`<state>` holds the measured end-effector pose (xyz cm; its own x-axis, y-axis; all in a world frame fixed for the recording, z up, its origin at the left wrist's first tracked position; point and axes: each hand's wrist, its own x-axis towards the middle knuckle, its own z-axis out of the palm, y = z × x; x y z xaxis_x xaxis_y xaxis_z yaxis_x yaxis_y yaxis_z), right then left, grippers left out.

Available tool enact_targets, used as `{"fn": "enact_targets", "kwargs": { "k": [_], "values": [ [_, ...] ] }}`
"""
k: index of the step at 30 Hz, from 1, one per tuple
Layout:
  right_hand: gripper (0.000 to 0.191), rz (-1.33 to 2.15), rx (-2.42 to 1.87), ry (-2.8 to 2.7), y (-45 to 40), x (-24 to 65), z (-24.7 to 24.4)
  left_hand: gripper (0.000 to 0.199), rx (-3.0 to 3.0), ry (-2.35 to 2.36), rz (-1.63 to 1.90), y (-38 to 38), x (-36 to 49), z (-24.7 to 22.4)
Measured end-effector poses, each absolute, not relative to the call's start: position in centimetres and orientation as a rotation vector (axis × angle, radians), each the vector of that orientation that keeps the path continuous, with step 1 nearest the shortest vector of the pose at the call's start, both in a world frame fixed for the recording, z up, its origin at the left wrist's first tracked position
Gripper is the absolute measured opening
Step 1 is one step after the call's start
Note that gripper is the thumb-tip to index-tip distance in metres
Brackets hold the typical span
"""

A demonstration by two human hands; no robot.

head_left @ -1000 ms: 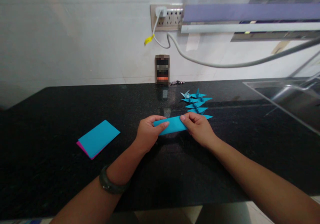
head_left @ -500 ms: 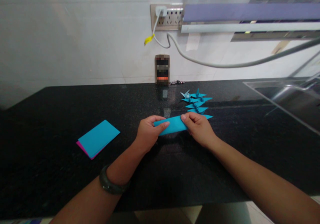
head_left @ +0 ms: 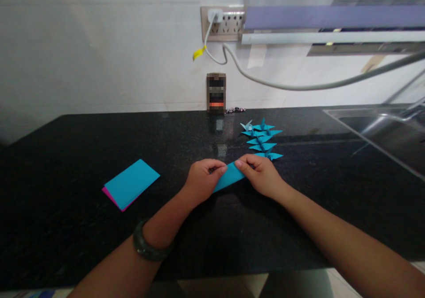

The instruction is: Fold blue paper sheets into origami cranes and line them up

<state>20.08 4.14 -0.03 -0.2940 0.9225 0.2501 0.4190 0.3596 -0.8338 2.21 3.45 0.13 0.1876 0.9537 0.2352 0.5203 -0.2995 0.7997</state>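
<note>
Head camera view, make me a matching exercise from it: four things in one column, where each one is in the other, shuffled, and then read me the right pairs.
Things
1. Blue paper strip
2. Dark bangle
3. Yellow tag
4. Metal sink

Places
A. On the pale cable, near the wall outlet
B. Set into the right side of the dark counter
C. Between the left hand and the right hand, held in the fingers of both
D. Around the left forearm

Right pairs: 1-C, 2-D, 3-A, 4-B
</note>
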Motion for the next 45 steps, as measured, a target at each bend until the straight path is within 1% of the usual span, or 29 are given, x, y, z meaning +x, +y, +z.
{"fn": "enact_targets", "kwargs": {
  "k": [5,17,36,45],
  "values": [
    [0.021,1.019,-1.161,-1.787,3.99,19.88,0.06,0.016,1.901,1.396,0.986,3.42,2.19,0.06],
    [0.020,1.119,-1.174,-1.696,3.99,19.72,0.26,0.015,1.836,1.372,0.980,3.42,2.38,-0.11],
    [0.020,1.101,-1.186,-1.730,4.14,19.98,-0.08,0.014,1.791,1.392,0.962,3.42,2.47,0.11],
    [0.019,1.080,-1.189,-1.719,4.18,19.98,0.08,0.019,1.776,1.381,0.962,3.42,2.34,-0.07]
  ]
}}
